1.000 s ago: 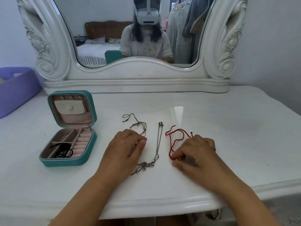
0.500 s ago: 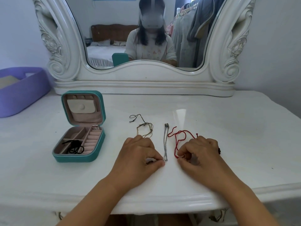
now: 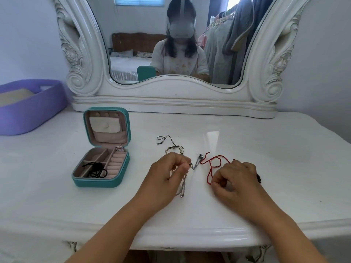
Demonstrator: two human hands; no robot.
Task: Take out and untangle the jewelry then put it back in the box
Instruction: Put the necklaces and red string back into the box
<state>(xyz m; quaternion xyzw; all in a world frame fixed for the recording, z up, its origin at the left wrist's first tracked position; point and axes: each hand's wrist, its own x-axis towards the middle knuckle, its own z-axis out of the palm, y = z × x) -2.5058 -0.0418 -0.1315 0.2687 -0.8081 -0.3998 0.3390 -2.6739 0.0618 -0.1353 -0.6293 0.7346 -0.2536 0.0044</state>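
Note:
A teal jewelry box [image 3: 98, 182] stands open at the left of the white dressing table, with a black cord [image 3: 96, 168] in its front compartment. My left hand [image 3: 168, 172] pinches a silver chain [image 3: 196, 164]; part of the chain hangs below my fingers and its clasp end lies toward the red string. My right hand [image 3: 234, 176] pinches the near end of a red string [image 3: 213, 164] that loops over the table. A thin black-and-gold cord [image 3: 171, 146] lies just beyond my left hand.
A large white carved mirror [image 3: 176, 95] stands at the back of the table and reflects a person wearing a headset. A purple basket [image 3: 36, 109] sits at the far left. The table's front edge [image 3: 190, 238] curves just below my wrists.
My left hand has gathered and lifted the silver chain, which lay straight on the table before. My right hand stays on the red string. The camera has tilted up a little.

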